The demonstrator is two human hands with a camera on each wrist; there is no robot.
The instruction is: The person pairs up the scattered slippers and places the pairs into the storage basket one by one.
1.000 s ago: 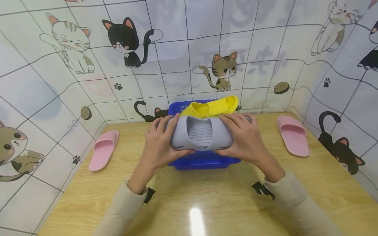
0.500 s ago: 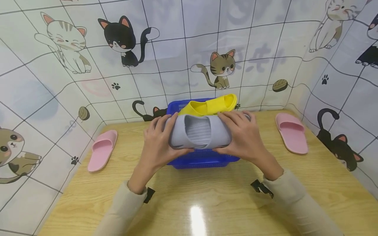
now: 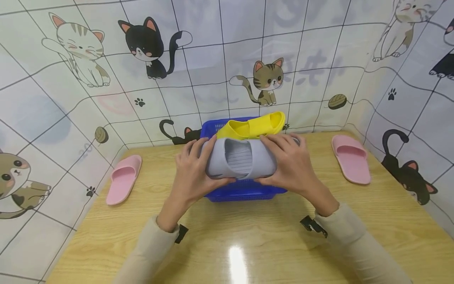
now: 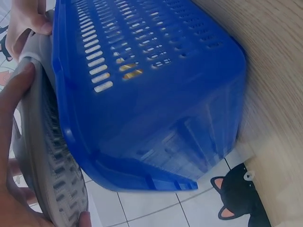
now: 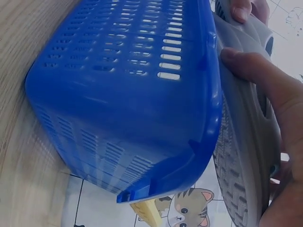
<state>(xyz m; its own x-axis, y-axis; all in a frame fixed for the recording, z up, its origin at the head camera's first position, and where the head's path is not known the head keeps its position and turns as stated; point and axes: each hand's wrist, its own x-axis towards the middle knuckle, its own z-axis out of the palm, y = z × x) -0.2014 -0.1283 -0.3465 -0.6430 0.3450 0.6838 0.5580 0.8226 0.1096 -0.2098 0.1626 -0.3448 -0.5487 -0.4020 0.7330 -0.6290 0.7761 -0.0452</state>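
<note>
Two grey slippers point(image 3: 262, 159) are fitted into each other end to end, their straps on either side of an opening with a ridged insole. My left hand point(image 3: 191, 165) grips their left end, fingers over the top and thumb along the near side. At the right end, my right hand point(image 3: 294, 163) holds them in the same way. They are over a blue plastic basket point(image 3: 244, 194); both wrist views show the treaded sole point(image 4: 64, 184) alongside the basket's rim point(image 5: 215, 94). Behind them, yellow slippers point(image 3: 260, 125) lie in the basket, partly hidden by the grey ones.
A pink slipper point(image 3: 124, 179) lies on the wooden table point(image 3: 198, 252) at the left, and another pink slipper point(image 3: 351, 159) at the right. A wall covering point(image 3: 209, 86) with printed cats stands behind the basket and along both sides.
My hands have drawn slightly closer together, and the opening between the grey straps is a little narrower. The head view has shifted slightly; the basket and pink slippers stay put.
</note>
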